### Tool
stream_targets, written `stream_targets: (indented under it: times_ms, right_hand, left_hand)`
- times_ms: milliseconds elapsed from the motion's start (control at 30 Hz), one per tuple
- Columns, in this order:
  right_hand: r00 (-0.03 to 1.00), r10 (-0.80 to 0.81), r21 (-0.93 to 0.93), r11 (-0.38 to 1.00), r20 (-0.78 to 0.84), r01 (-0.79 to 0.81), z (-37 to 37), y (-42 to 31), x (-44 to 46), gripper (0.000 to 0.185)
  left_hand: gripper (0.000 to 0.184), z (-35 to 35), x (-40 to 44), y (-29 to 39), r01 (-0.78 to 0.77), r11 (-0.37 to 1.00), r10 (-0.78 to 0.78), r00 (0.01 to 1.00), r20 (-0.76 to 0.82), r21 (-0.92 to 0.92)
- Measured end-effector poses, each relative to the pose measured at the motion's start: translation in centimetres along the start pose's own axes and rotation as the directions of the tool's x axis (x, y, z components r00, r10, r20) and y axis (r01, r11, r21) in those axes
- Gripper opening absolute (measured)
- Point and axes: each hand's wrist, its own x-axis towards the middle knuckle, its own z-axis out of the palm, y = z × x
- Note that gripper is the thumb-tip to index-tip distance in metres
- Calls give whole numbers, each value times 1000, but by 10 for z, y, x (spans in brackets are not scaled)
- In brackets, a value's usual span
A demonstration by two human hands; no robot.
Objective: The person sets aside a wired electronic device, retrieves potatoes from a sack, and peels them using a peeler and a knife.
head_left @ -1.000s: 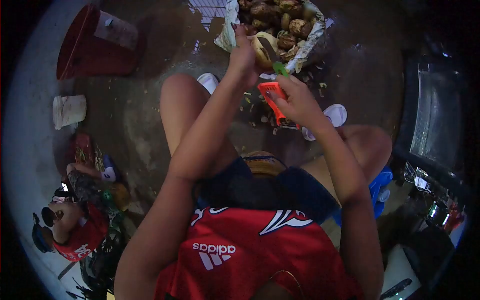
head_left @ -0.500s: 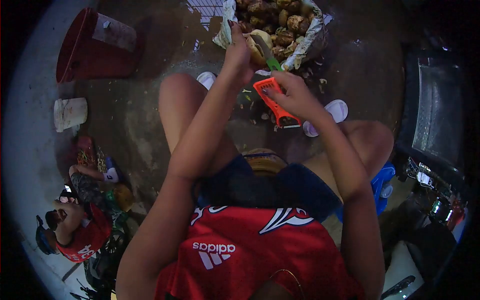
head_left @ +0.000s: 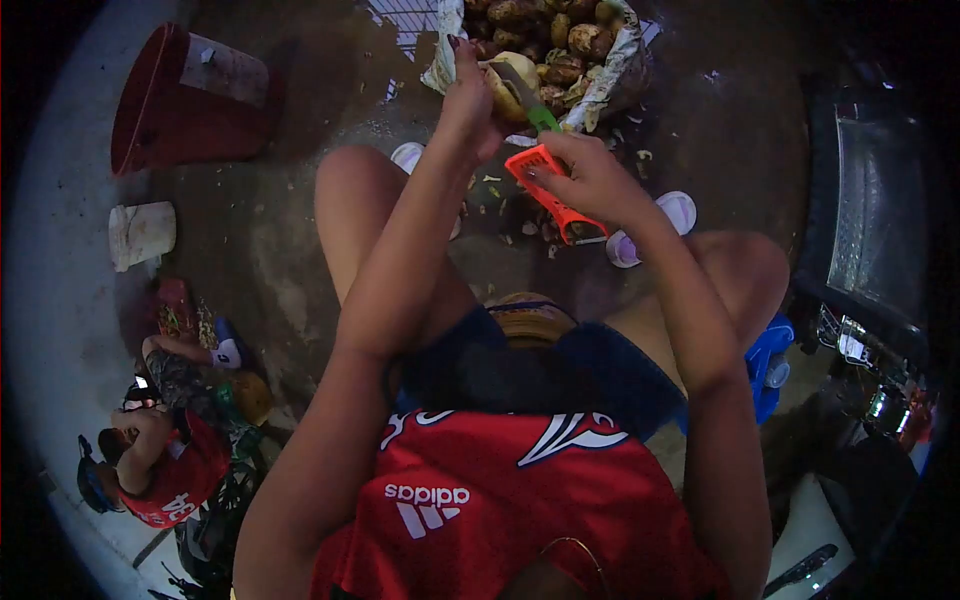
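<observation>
"Biggest first?"
"Bucket (head_left: 192, 102) at ten o'clock, sack (head_left: 608, 85) at twelve."
"Grips?"
"Right grip (head_left: 592, 172) at one, left grip (head_left: 470, 108) at twelve, both closed."
"On what?"
"Peeler (head_left: 556, 203) in the right; tuber (head_left: 508, 106) in the left, twelve o'clock, at the sack's edge; knife (head_left: 542, 118) in the right too, blade across the tuber."

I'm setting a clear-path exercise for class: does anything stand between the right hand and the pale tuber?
Only the knife that the right hand holds: its blade reaches over the pale tuber in the left hand. Nothing else visible blocks the gap; the orange tool sits nearer the body.
</observation>
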Motion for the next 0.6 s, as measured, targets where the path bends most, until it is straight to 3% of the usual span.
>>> stream_targets:
  times_ms: [67, 167, 367, 600]
  right_hand:
    - [1000, 2, 20, 1000, 22, -2, -1, 1, -1, 23]
    - [981, -98, -64, 994, -166, 88, 20, 3, -5, 22]
    - [986, -77, -98, 993, -150, 62, 5, 0, -2, 20]
    - [958, -124, -378, 926, -259, 18, 5, -14, -3, 15]
  left_hand:
    - [71, 2, -1, -1, -14, 1000, 14, 1000, -9, 5]
    - [69, -2, 2, -4, -39, 999, 39, 999, -8, -18]
    - [67, 4, 2, -3, -12, 995, 7, 999, -52, -101]
    - [61, -3, 5, -2, -22, 978, 4, 996, -88, -209]
